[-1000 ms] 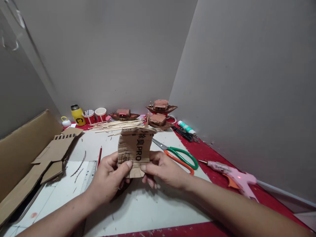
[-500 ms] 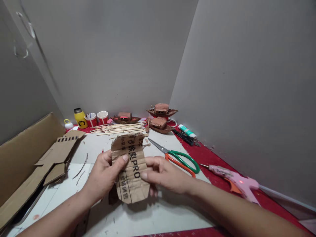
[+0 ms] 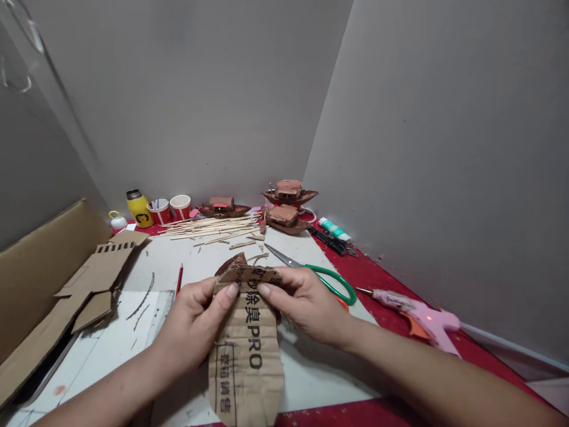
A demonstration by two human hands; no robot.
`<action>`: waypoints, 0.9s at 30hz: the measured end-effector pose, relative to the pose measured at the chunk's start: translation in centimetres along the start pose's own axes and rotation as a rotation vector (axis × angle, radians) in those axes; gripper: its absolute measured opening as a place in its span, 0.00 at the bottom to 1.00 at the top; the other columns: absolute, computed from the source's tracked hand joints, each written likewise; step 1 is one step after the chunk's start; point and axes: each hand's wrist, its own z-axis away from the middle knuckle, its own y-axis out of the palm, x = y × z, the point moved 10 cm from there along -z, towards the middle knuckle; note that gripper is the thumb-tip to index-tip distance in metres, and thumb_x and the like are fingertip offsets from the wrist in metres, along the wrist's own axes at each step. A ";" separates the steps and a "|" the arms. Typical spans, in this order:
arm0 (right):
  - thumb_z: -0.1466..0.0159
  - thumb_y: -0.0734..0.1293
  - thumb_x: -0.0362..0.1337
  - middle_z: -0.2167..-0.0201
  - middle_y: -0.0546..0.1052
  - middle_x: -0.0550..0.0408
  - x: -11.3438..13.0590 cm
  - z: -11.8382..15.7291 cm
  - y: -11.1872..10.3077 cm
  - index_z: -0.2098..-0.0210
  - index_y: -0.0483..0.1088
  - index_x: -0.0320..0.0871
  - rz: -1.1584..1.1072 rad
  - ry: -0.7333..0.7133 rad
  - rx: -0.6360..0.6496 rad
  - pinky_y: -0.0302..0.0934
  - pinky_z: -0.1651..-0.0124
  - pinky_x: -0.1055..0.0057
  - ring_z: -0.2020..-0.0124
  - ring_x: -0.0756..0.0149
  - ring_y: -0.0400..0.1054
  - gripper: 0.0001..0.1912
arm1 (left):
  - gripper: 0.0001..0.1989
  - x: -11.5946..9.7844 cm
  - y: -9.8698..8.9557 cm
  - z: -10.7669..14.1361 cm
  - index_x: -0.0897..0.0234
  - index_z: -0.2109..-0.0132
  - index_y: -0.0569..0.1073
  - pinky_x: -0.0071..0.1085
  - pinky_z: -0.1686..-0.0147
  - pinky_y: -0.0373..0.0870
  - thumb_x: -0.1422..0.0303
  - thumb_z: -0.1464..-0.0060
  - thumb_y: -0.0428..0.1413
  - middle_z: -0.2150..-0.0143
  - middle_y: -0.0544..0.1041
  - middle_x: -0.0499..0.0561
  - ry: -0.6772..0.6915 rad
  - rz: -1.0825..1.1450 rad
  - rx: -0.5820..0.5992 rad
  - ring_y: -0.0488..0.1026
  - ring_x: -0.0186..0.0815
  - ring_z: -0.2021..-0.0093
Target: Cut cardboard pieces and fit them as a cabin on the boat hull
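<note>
My left hand (image 3: 195, 323) and my right hand (image 3: 306, 305) both pinch the top edge of a creased cardboard piece (image 3: 246, 356) with black printed letters. The piece hangs down toward me over the white sheet (image 3: 311, 373), its upper edge folded over between my thumbs. A dark brown curved piece (image 3: 231, 263) shows just behind the fold.
Green-and-orange scissors (image 3: 331, 279) lie right of my hands, a pink glue gun (image 3: 422, 320) farther right. Cardboard cutouts (image 3: 95, 276) and a red pencil (image 3: 179, 279) lie left. Wooden sticks (image 3: 213, 228), model boats (image 3: 288, 193), paper cups (image 3: 180, 206) and a yellow bottle (image 3: 140, 209) line the back.
The cardboard piece has slid down toward me through my fingers; both hands now grip its top edge rather than its lower part, and that edge is bent over.
</note>
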 end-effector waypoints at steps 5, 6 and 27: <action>0.35 0.62 0.39 0.78 0.66 0.59 1.0 0.6 -0.3 0.73 0.69 0.40 0.195 -0.125 -0.085 0.58 0.72 0.75 0.76 0.72 0.58 0.13 | 0.12 -3.9 0.3 1.4 0.66 0.71 0.68 0.24 0.77 0.57 0.72 0.38 0.50 0.78 0.62 0.42 0.439 -0.471 -0.101 0.58 0.26 0.79; 0.35 0.62 0.39 0.78 0.67 0.59 1.0 0.7 -0.3 0.73 0.69 0.40 0.201 -0.134 -0.090 0.58 0.72 0.75 0.76 0.72 0.59 0.13 | 0.12 -3.9 0.3 1.4 0.66 0.71 0.68 0.24 0.78 0.58 0.72 0.37 0.49 0.78 0.62 0.43 0.436 -0.471 -0.100 0.59 0.26 0.79; 0.33 0.60 0.38 0.80 0.56 0.63 1.6 0.5 1.3 0.77 0.60 0.42 0.247 -0.232 0.093 0.49 0.77 0.77 0.78 0.75 0.50 0.16 | 0.13 -0.6 -0.1 -0.1 0.66 0.70 0.71 0.22 0.76 0.61 0.65 0.39 0.53 0.75 0.65 0.44 0.120 -0.148 -0.027 0.60 0.27 0.75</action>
